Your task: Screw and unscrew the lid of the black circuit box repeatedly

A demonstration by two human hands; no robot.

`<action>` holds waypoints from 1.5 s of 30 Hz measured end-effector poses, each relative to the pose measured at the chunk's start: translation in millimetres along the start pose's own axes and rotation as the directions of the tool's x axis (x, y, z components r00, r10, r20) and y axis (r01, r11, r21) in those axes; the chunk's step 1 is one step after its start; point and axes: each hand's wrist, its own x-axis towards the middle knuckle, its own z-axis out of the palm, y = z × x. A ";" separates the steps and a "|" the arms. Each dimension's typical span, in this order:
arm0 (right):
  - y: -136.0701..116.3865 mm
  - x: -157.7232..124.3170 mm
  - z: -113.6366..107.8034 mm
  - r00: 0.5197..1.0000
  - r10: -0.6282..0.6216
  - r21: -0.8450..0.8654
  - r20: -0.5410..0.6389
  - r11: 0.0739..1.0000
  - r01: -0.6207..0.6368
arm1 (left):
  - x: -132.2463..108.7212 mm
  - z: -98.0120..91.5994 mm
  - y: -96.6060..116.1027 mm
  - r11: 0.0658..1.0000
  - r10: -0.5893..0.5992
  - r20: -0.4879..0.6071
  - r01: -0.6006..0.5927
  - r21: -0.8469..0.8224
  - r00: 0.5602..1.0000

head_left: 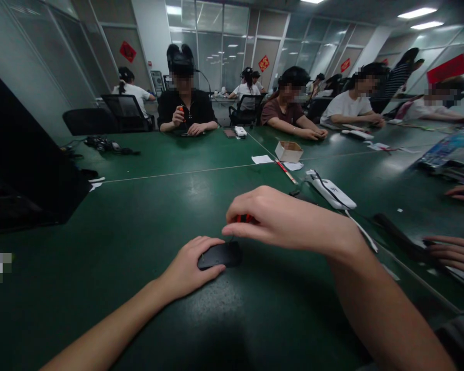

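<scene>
Black mouse on desk, left end pinched between fingers and thumb of left hand. Right hand above, fingers curled round red-and-black screwdriver, shaft slanting down; tip contact unclear. Farther off, small open box.

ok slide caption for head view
Left hand steadying a dark mouse-shaped object, right hand holding a screwdriver over a green table.

Head-worn camera, single view, faces forward and down across the glossy dark-green tabletop. Bare left hand and bare right hand close; glass-panelled partition wall far off.
</scene>
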 end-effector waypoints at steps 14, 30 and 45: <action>-5.4 0.5 14.4 0.997 -0.007 -0.127 -0.083 0.992 -0.003 | 1.5 0.8 -0.1 0.999 0.004 -0.011 -0.004 0.040 1.000; -4.7 1.4 13.6 0.997 -0.008 -0.126 -0.079 0.992 -0.002 | 1.1 -0.5 0.3 0.999 -0.008 -0.013 0.009 0.049 1.000; -10.2 5.7 11.8 0.974 0.040 -0.054 -0.221 0.997 -0.053 | 2.0 1.3 -1.6 1.000 0.013 -0.006 -0.013 0.021 1.000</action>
